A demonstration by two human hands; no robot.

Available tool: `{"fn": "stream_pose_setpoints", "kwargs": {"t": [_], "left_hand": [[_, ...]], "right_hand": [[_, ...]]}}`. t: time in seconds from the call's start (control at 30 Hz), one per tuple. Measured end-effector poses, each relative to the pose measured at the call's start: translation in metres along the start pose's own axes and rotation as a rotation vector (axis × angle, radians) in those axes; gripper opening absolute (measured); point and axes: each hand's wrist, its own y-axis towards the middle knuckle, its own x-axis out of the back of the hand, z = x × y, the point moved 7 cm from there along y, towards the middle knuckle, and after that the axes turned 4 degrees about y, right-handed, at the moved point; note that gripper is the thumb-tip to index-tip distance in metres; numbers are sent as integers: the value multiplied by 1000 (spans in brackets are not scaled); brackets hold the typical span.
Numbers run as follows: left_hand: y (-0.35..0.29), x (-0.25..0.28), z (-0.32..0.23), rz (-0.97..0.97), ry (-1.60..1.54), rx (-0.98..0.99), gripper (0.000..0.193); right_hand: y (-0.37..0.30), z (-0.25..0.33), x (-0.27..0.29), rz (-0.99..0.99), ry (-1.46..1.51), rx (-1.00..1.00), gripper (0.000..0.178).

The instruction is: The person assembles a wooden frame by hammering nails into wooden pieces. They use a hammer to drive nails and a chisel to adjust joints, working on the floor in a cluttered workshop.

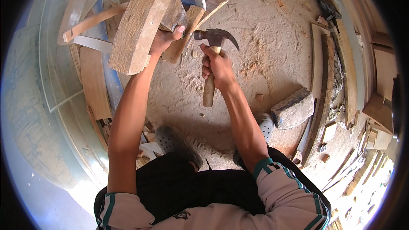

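My right hand [219,66] is wrapped round the wooden handle of a claw hammer [216,37]. The hammer's striking face points left, close to a small dark piece [186,35] that I cannot make out. My left hand [161,41] grips a brown wooden block [175,13] from below, its thumb pressed along the block's end. Most of the left fingers are hidden behind a thick, rough wooden board [142,21] that slants up in front of me. A shorter strip of wood [181,44] stands just beyond the thumb.
Sandy ground [260,34] spreads ahead. A concrete block [293,108] lies beside my right clog [265,125]; my left clog [177,145] is near scrap wood. Glass sheets [61,72] lean at left. Long planks [326,72] and wooden offcuts line the right.
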Motion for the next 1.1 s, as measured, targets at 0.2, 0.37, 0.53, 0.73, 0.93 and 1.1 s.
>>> {"fn": "stream_pose_setpoints", "kwargs": {"t": [0.2,0.37,0.53,0.73,0.93,1.1], "left_hand": [[-1,3,-3,-34,29,-53,86],[0,1,1,24,76,3,88],[-2,2,-9,-19,101,-90,84],[-4,1,3,31,59,-9,81],[-33,32,19,136,278,39,72],[-75,70,-23,-382,414,80,45]], "right_hand": [[-31,38,1,-136,-200,362,37],[-15,6,-2,-184,-521,366,32],[-17,-1,-11,-117,-447,511,32],[-9,14,22,-249,-632,471,27],[24,11,66,-342,-1207,438,40],[19,8,64,-310,-1375,443,37]]}}
